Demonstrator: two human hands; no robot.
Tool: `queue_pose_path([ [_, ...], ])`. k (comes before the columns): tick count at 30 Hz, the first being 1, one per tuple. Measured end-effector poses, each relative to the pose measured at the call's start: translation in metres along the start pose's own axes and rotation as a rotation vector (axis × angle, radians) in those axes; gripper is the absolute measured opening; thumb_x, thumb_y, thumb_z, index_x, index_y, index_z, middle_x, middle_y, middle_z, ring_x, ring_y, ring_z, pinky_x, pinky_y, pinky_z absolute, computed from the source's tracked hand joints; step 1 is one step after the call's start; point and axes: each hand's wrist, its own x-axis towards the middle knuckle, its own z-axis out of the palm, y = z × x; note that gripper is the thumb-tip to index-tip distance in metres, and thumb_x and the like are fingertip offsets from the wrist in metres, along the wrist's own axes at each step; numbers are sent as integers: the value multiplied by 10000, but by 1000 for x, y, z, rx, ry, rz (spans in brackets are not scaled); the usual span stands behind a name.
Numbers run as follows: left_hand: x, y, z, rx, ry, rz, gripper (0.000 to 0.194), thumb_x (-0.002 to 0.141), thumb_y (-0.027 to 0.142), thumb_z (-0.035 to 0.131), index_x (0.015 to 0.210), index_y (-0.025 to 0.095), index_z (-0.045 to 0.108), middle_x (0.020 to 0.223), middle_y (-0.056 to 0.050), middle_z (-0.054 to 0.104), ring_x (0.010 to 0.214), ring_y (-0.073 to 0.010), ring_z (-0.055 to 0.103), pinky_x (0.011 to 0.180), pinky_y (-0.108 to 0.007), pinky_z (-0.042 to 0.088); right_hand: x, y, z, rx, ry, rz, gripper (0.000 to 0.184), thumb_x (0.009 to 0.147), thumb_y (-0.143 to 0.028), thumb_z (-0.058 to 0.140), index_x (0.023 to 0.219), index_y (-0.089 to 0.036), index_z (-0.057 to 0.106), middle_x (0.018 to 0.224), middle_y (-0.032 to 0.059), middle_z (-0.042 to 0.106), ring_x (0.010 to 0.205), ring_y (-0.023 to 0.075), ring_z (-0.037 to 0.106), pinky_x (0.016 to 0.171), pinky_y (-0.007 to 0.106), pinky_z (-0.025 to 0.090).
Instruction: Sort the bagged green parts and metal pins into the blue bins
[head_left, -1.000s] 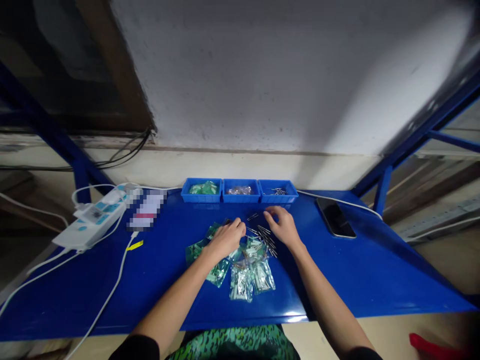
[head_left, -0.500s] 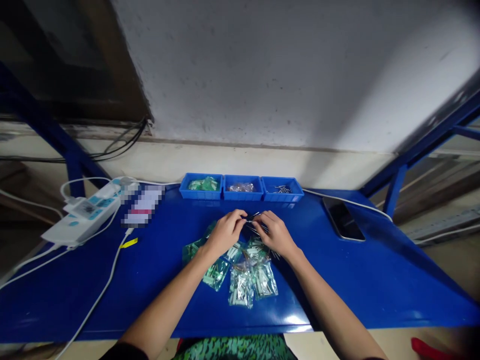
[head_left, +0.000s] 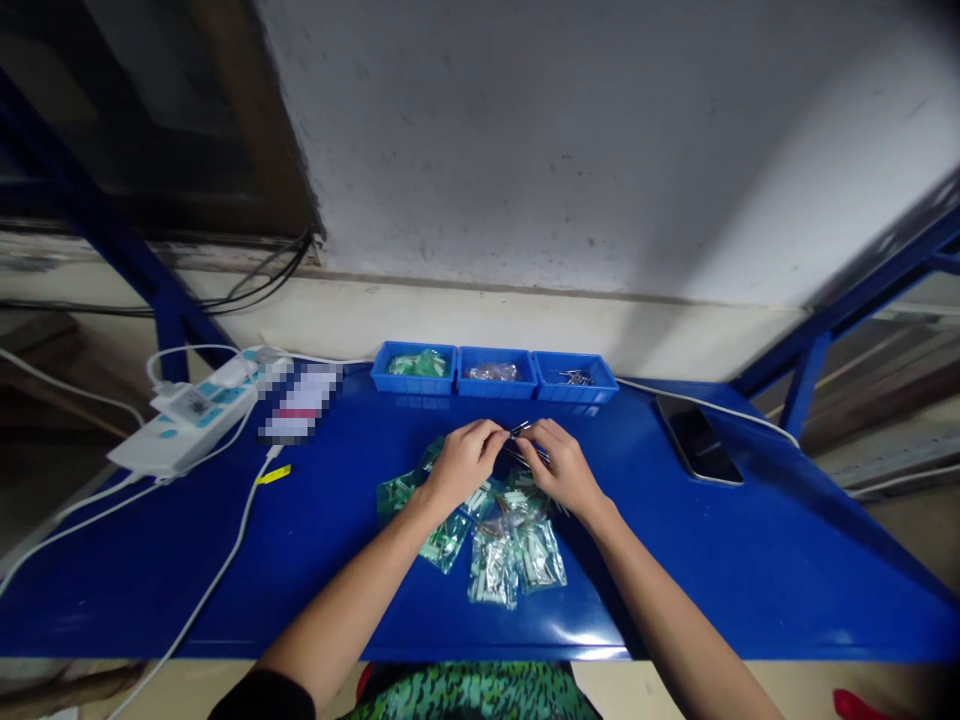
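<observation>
My left hand (head_left: 463, 462) and my right hand (head_left: 561, 466) meet over the middle of the blue table (head_left: 750, 560). Both are closed in a pinch on a small bundle of thin metal pins (head_left: 519, 430) held between them, just above the table. Under and in front of the hands lies a heap of small clear bags (head_left: 495, 545) with green and white parts inside. More loose pins lie under the right hand, mostly hidden.
Three small blue trays (head_left: 499, 385) stand in a row at the back, holding green bags, clear bags and pins. A dark phone (head_left: 697, 450) lies at the right. A white power strip (head_left: 199, 415) with cables sits at the left, beside a blurred card (head_left: 300, 405).
My hands came together from apart: the left rose off the bags and the right left the loose pins, and both now pinch the pin bundle. The camera shifted slightly.
</observation>
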Motion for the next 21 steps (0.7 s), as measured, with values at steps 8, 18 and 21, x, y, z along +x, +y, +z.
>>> queue_pose_path([
  [8, 0, -3, 0, -27, 31, -13, 186, 930, 251, 407, 842, 190, 558, 795, -17, 634, 735, -138, 593, 684, -241, 427, 0, 3, 4, 40, -11, 25, 125, 912, -271, 460, 952, -189, 546, 817, 57, 584, 786, 193, 532, 726, 334, 428],
  [18, -1, -8, 1, -27, -1, -104, 285, 923, 271, 414, 670, 181, 509, 700, -14, 641, 650, -125, 604, 620, -218, 414, 0, 2, 7, 59, -48, 9, 78, 902, -226, 476, 900, -193, 546, 827, 56, 588, 775, 187, 536, 704, 333, 427],
  [21, 0, -7, 0, -34, 0, -105, 312, 924, 280, 418, 644, 179, 512, 655, -4, 628, 606, -115, 591, 610, -217, 408, 0, 2, 7, 65, -43, 8, 72, 896, -219, 483, 920, -193, 545, 835, 56, 586, 776, 185, 542, 697, 329, 430],
])
